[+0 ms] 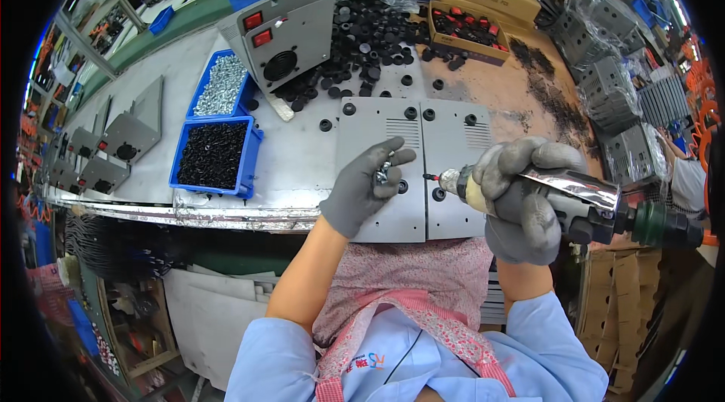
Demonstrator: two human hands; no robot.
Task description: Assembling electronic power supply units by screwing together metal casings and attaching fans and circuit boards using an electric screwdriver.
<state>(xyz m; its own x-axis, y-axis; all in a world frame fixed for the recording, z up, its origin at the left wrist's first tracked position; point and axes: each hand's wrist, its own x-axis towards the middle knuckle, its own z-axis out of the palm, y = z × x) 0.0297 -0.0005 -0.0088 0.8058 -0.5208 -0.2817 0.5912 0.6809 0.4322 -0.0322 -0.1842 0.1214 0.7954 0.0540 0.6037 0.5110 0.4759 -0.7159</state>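
A worker in grey gloves and a pink patterned apron sits or stands at a bench where two flat grey panels (381,213) lie side by side, their edges nearly meeting. The right hand (522,194) is closed firmly around a silver power screwdriver (578,189), its red-and-black bit (431,176) pointing left above the panels, near the seam. The left hand (364,184), palm up with fingers curled, cradles small shiny metal pieces (383,173) over the left-hand panel; they appear to be screws, though they are too small to make out clearly. Round black feet (410,113) sit on both panels. To the left, one blue bin (248,174) holds black screws and, just behind it, another holds silver ones (219,81). Beyond stands a grey casing (313,40) with two red switches, beside a heap of loose black feet (370,47). An open cardboard box (483,55) of red-and-black switches sits farther right.
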